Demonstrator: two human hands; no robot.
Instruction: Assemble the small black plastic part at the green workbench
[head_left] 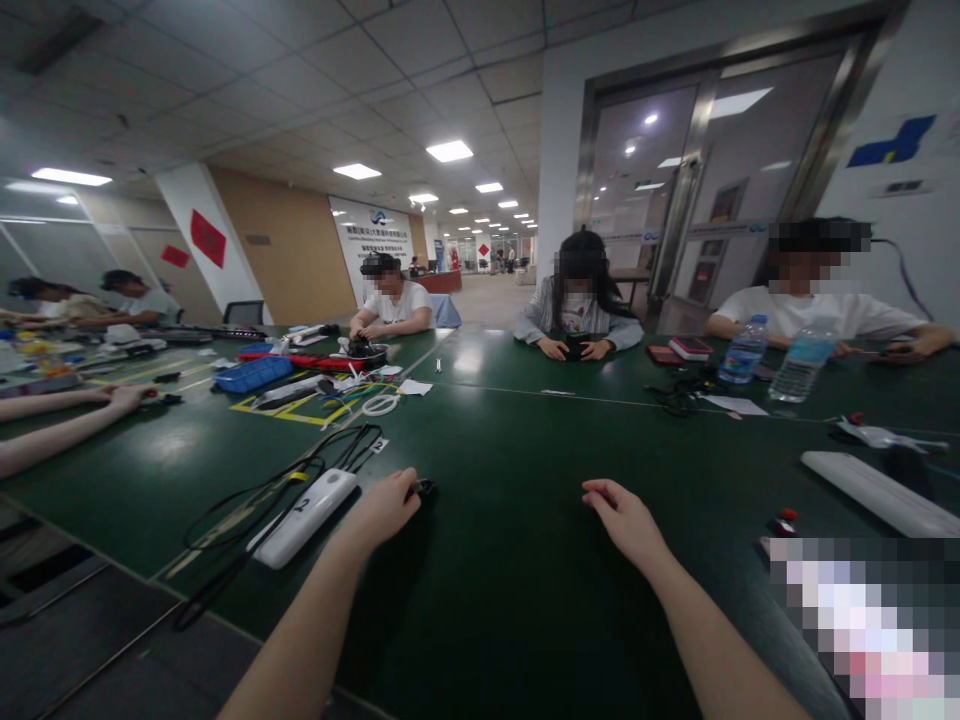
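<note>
My left hand (391, 505) is closed around a small black object (425, 487) just above the green table (510, 590). Only the object's dark end sticks out past the fingers, so its kind cannot be made out. Left of that hand lies a white power bank (304, 520) marked with a 2, with a black cable (247, 495) looped beside it. My right hand (622, 520) is held over the table on the other side, its fingers curled and pressed together. Anything between those fingertips is hidden or too small to see.
A blue basket (253, 374), coloured wires and a white cable coil (381, 405) lie at the far left. Water bottles (742, 350) stand at the right, near a long white device (881, 490). Other people sit around the table; a co-worker's arms (67, 420) reach in from the left.
</note>
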